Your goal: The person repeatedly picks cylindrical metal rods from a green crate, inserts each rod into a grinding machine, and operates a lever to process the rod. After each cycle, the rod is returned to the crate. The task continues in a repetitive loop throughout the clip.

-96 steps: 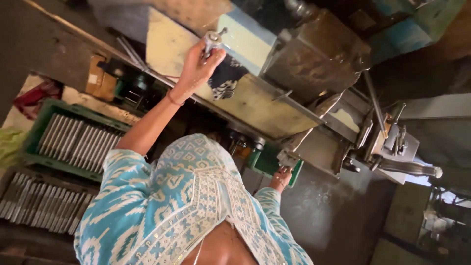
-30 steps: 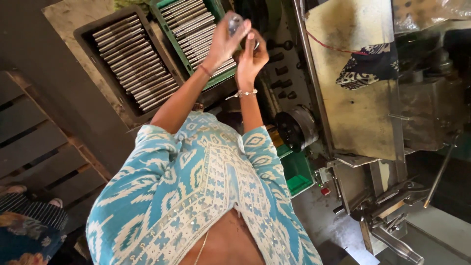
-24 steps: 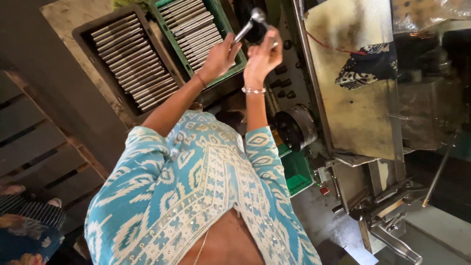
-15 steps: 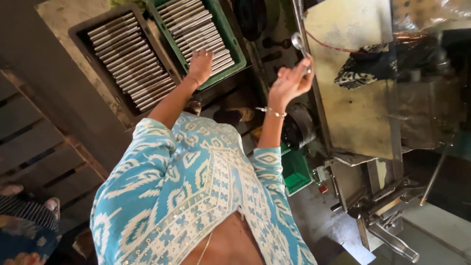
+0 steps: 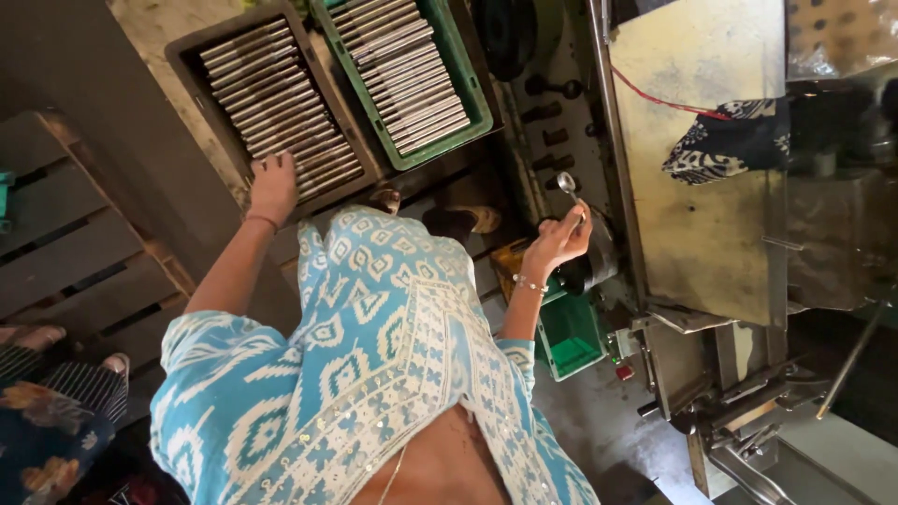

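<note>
Parting from the joint grip, the left hand [image 5: 272,187] rested, fingers spread, on the dark tray [image 5: 192,70]; the right hand [image 5: 557,245] alone pinched the metal rod [image 5: 568,186].

The left hand [image 5: 272,185] lies palm down on the near edge of a dark tray [image 5: 192,89] packed with rows of metal rods [image 5: 281,103]. Just beside it, sharing a long edge, sits a green tray [image 5: 472,89] filled the same way. The right hand [image 5: 558,241] is raised near the machine [image 5: 711,187], fingers closed on a small shiny metal piece [image 5: 567,183] (its round end points up). A dark patterned cloth [image 5: 725,140] lies on the machine's flat yellowish plate. A small green bin [image 5: 571,337] stands below the right wrist, by the machine's lower corner.
</note>
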Demonstrator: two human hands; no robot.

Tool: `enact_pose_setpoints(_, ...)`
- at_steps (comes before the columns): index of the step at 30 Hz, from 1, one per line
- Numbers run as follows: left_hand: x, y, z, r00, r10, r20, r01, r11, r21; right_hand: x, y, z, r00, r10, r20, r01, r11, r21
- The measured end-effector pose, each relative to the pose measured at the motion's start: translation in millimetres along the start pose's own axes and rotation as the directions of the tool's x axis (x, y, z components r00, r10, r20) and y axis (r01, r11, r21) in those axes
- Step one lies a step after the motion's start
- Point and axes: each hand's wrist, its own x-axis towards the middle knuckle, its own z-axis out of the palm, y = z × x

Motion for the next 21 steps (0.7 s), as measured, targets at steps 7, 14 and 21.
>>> enact_pose_setpoints(7,25.1,-11.8,0.3,0.958,0.018,0.288,-0.027,0.999,0.027,-6.7,2.5,17.3,0.996,0.016,0.083,-0.018,1.0,0.023)
enact_pose_setpoints(14,9.9,-7.4,5.0,0.978,0.105,0.18,-0.088,0.991,-0.1,-20.6,-0.9,23.6,0.991,0.015,0.13,-0.016,1.0,0.011)
enact_pose_setpoints(21,29.0,-10.5,-9.7,0.993,0.115,0.028,-0.104,0.959,-0.263,-32.8,-8.9,30.3,0.971,0.048,0.233,-0.039,0.998,-0.045)
